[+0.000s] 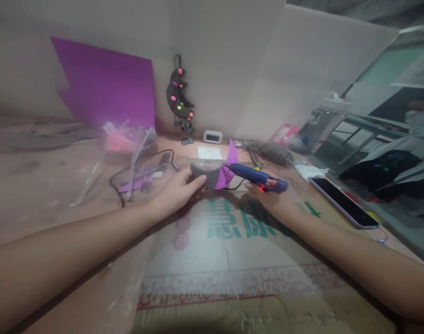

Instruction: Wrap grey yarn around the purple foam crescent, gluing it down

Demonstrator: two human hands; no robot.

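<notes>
Cardboard [194,260] lies below the glue gun [255,175] (phone [343,203] nearby).

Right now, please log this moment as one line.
left fingers: hold grey piece | right fingers: hold blue glue gun | nozzle: near purple piece

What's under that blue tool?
Under the blue tool is the right hand holding it, and lower down, cardboard with green writing. The right arm covers some writing, so that part can't be seen.
</notes>
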